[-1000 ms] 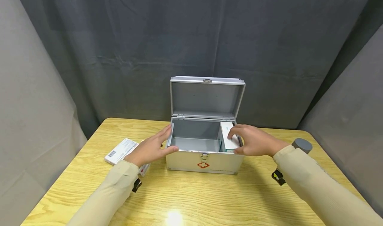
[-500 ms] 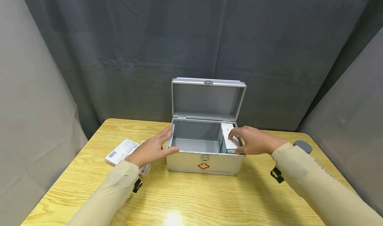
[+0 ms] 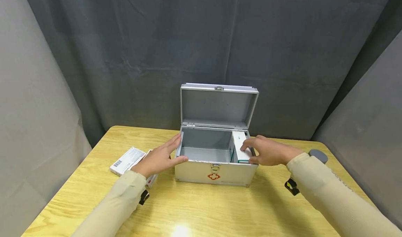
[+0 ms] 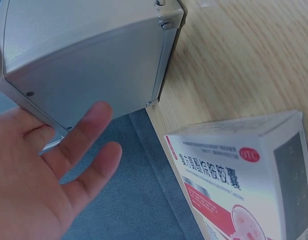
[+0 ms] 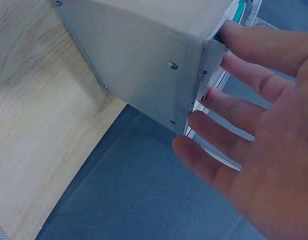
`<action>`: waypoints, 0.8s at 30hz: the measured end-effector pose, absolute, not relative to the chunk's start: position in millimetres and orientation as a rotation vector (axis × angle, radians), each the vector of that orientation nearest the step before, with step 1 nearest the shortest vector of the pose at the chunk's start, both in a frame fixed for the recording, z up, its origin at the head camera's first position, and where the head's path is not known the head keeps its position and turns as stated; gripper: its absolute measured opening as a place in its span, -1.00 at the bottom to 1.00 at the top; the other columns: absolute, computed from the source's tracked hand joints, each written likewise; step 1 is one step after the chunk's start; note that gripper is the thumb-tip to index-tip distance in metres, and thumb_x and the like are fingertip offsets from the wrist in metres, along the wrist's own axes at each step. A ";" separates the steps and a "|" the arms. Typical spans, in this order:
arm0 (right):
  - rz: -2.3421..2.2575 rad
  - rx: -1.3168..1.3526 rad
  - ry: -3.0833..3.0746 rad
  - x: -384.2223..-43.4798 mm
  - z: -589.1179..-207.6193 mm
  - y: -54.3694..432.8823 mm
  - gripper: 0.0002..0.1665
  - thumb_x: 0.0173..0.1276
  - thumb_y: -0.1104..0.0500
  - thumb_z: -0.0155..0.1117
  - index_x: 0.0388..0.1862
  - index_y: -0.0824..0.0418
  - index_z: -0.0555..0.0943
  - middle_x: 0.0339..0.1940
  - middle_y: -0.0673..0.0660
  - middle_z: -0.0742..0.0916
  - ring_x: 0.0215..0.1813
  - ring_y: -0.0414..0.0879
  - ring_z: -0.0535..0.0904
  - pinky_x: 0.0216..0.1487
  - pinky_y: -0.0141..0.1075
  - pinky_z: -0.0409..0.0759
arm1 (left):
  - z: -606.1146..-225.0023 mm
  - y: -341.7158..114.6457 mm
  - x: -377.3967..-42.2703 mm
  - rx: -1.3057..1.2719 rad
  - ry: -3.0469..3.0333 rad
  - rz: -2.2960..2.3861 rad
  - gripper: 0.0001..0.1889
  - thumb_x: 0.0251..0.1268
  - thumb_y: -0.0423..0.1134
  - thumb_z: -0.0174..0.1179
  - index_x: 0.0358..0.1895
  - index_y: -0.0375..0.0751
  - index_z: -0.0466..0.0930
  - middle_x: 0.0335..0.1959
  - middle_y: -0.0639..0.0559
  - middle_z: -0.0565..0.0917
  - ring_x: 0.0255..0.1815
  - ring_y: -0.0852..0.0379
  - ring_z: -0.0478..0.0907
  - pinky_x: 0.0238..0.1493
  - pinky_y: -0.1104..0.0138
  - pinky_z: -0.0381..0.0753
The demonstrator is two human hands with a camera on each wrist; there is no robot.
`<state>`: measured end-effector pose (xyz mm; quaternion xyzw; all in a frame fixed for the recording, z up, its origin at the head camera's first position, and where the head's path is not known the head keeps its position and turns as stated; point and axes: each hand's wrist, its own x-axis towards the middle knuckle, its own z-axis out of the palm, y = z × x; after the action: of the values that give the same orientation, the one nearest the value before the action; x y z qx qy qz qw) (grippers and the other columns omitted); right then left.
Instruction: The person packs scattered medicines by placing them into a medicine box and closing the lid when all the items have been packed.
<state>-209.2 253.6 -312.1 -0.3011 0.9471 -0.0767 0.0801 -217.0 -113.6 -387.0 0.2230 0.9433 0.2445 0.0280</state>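
An aluminium first-aid case with a red cross stands with its lid raised. Inside, a white carton with teal edging stands along the right wall. My right hand touches that carton, fingertips bent onto its top and thumb near its front corner. In the right wrist view its fingers spread loosely along the case's rim. My left hand rests at the case's left rim, fingers mostly straight and thumb spread. Behind that hand lies a second medicine box, partly hidden; the left wrist view shows its red-and-white face.
Left of my left hand, a white medicine box with a barcode lies on the wooden table. A round grey-topped object stands behind my right sleeve. Dark curtain hangs at the table's back edge.
The whole scene sits slightly lower in the head view now. Both hands stay at the case, with only a slight shift of the right fingers on the white carton.
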 end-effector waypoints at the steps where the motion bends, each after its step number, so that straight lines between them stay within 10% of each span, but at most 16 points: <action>1: -0.230 -0.891 2.832 -208.2 -312.5 254.2 -0.62 0.25 0.20 0.43 0.06 0.14 0.65 0.05 0.05 0.71 0.04 0.01 0.54 0.05 -0.05 0.55 | -388.1 -112.8 -216.7 0.697 2.908 0.759 -0.03 0.29 0.46 0.00 0.62 0.13 -0.18 0.67 0.20 -0.13 0.60 -0.11 0.12 0.48 -0.16 0.26; 24: -0.201 -1.014 2.861 -202.7 -324.6 256.2 -0.59 0.36 0.13 0.34 0.16 0.19 0.68 0.34 0.30 0.60 0.31 0.30 0.49 0.20 0.12 0.58 | -392.8 -120.4 -210.8 0.684 2.943 0.765 -0.04 0.30 0.43 0.02 0.62 0.04 -0.08 0.66 0.21 -0.12 0.59 -0.12 0.16 0.45 -0.17 0.29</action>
<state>-202.7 256.2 -324.6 -0.3329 0.9393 -0.0659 0.0496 -210.8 -120.4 -392.8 0.2195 0.9441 0.2455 0.0126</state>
